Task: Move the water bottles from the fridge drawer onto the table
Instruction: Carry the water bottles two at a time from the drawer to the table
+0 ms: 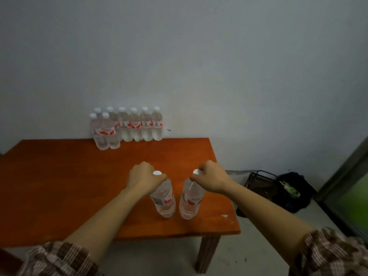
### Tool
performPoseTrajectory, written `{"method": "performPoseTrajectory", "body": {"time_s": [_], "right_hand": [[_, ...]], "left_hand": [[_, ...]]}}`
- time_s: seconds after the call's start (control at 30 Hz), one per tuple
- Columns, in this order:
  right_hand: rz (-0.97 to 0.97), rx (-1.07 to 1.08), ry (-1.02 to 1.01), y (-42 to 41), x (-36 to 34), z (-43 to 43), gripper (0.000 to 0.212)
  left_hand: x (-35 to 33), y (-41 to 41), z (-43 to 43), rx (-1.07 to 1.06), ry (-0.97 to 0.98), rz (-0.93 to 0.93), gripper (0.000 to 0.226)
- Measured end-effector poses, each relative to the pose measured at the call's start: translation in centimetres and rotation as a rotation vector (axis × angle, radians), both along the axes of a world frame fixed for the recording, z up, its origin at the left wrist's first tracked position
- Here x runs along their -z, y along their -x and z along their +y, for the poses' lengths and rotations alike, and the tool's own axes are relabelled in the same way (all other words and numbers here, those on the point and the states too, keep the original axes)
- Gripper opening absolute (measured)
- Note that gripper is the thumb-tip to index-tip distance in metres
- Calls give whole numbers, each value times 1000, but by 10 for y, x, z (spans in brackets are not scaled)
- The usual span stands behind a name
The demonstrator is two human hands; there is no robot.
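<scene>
Both hands carry a bottle by the neck. Left hand [144,177] closed round the neck of the left bottle [164,198]; right hand [212,178] closed round the neck of the right bottle [191,198]. White caps show above the fists. Bottles hang close beside each other, near the table's [59,186] front right part; whether the bases touch the wood, cannot tell.

Risks, as judged: a neck grip lets the body swing, so a bottle set down tilted could topple. The two are near enough to knock together. The right bottle is not far from the right edge and front corner; a tipped one could roll off toward the black basket [260,186] and dark bag [294,194] on the floor.

Room: wide bare wood left and ahead. At the far edge, against the wall [199,56], a group of bottles [127,126] stands upright, packed touching. Pushing new ones in hard could fell that row. Fridge drawer not in view.
</scene>
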State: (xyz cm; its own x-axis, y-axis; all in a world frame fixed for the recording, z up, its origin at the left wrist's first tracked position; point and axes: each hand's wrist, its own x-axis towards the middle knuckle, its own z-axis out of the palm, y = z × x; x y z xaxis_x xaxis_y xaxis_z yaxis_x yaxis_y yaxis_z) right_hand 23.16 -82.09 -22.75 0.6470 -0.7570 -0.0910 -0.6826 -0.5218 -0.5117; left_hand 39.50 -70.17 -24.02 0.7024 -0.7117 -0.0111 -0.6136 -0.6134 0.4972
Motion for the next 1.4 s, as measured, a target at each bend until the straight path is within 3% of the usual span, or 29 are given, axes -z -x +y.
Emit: {"method": "performPoseTrajectory", "body": {"time_s": [0.27, 0.67, 0.97, 1.13, 1.4], "right_hand": [[-32, -67, -35, -141, 13, -41, 25], [-6, 15, -23, -341, 31, -94, 30], [46, 16, -28, -434, 37, -132, 31], [63, 48, -46, -468, 38, -158, 23], [61, 82, -51, -501, 50, -181, 30]], "left_hand": [[-2, -130, -37, -76, 6, -26, 47], [20, -340, -98, 103, 44, 95, 53], [22, -412, -150, 144, 109, 213, 45], [30, -439, -179, 149, 40, 151, 42], [41, -458, -216, 124, -17, 92, 39]]}}
